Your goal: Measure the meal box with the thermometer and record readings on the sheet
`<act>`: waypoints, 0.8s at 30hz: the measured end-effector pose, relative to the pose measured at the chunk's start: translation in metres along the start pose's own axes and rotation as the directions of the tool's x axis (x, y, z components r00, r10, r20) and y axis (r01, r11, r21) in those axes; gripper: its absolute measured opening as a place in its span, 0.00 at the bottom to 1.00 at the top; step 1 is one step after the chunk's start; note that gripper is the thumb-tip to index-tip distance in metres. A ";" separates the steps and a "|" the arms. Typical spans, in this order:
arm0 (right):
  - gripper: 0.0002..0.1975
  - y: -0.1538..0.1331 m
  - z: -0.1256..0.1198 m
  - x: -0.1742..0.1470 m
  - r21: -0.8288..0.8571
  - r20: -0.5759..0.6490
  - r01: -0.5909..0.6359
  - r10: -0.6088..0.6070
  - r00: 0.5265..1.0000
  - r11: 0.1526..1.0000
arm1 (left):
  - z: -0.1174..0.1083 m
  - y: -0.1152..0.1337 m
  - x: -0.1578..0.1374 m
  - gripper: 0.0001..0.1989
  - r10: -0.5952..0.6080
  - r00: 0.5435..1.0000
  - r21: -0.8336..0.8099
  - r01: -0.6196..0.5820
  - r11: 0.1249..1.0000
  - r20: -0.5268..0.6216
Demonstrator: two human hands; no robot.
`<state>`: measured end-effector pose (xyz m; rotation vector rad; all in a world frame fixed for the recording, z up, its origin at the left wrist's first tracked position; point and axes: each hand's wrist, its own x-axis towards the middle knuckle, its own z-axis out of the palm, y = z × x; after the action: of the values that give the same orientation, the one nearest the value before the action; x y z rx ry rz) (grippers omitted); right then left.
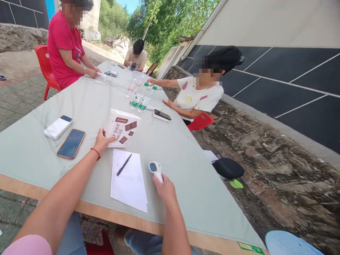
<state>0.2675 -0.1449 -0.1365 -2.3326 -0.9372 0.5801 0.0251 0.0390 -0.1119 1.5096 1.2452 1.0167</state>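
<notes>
My left hand (103, 141) grips the lower left corner of a white box (124, 129) with brown chocolate pieces printed on it, which stands upright on the table. In my right hand (165, 189) is a white infrared thermometer (156, 170) with a small blue-rimmed screen, its handle wrapped by my fingers. Between my two arms lie white paper sheets (127, 191), with a black pen (124, 164) resting across their upper part. Left of my left hand are a dark-screened phone (71, 143) and a white power bank (58, 127).
A grey-green cloth covers the table (202, 198). Green-capped water bottles (140, 101) stand past the box, near another phone (162, 114). One person in red (66, 46) sits at left, another in white (199, 92) at right, a third (136, 55) at the far end.
</notes>
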 end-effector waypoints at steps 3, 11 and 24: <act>0.17 -0.041 0.002 -0.021 0.555 -0.116 0.126 -0.074 0.991 0.822 | -0.002 0.002 -0.015 0.32 -0.065 0.998 -0.456 0.063 0.888 0.011; 0.18 -0.141 0.025 -0.070 0.918 0.054 0.114 -0.405 0.913 0.379 | -0.008 -0.009 -0.042 0.33 -0.051 0.993 -0.514 0.099 0.852 0.107; 0.24 -0.137 0.052 -0.056 0.910 0.102 0.016 -0.261 0.960 0.415 | -0.002 -0.006 -0.043 0.30 -0.015 0.991 -0.453 0.074 0.888 0.134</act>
<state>0.1341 -0.0854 -0.0787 -1.1747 -0.6292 0.9973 0.0156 -0.0030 -0.1191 1.1503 0.8665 1.0754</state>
